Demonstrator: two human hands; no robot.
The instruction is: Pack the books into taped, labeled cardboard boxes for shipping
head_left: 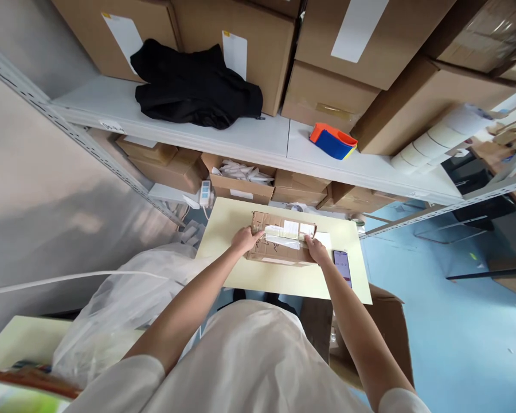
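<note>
A brown cardboard box (269, 251) lies on the cream tabletop (258, 281), with white labels and dark handwriting on its sides. My left hand (244, 241) grips the box at its left end, thumb laid over the upper edge. At the opposite end my right hand (317, 250) holds it the same way. A loose white strip (282, 242) runs along the box's upper edge between my hands. The undersides of both hands' fingers are partly hidden by the box. To the right of my right hand rests a phone (342, 267) with its screen lit.
Behind the table stands a white metal shelf (249, 140) with large cartons, a black garment (193, 86), an orange and blue tape dispenser (333, 141) and white rolls (438, 140). Clear plastic wrap (124, 304) bulges at the left. An open carton (387, 332) stands below right.
</note>
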